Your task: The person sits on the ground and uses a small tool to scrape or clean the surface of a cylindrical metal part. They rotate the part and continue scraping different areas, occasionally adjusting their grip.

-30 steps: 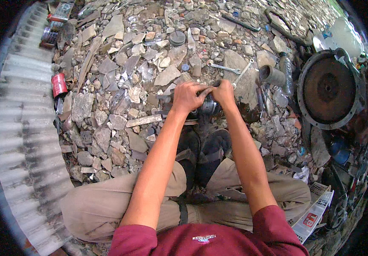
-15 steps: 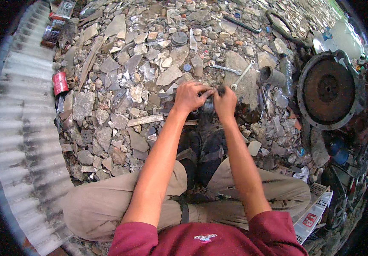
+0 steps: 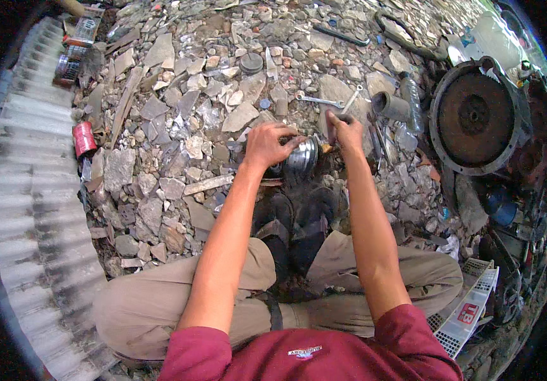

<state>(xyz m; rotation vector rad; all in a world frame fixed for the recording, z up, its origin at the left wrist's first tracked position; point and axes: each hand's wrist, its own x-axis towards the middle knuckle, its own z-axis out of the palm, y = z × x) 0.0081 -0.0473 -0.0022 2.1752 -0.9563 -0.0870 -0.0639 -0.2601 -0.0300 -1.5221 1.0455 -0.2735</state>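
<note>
A shiny round metal part (image 3: 302, 157) with ridged rings stands just beyond my dark shoes (image 3: 315, 219). My left hand (image 3: 266, 145) curls over its upper left side, thumb and fingers closed against it. To the right and apart from it, my right hand (image 3: 349, 133) is closed, with a small flat brownish piece (image 3: 330, 126) at its fingertips; its kind is unclear. Just beyond that hand, a combination wrench (image 3: 320, 100) and a second wrench (image 3: 351, 100) rest on the stones. A small yellowish bit (image 3: 327, 148) shows beside the metal part.
Broken stones (image 3: 153, 209) cover the ground. Corrugated sheeting (image 3: 39, 209) runs along the left, near a red can (image 3: 84, 140). At right stand a large round rusty housing (image 3: 474, 117), a grey cup-like cylinder (image 3: 390, 106), a clear bottle (image 3: 410, 94) and a white plastic crate (image 3: 467, 314).
My hands, close together before, have parted; the right one has moved right with the flat piece. More of the shiny metal part shows now. The whole view has shifted slightly.
</note>
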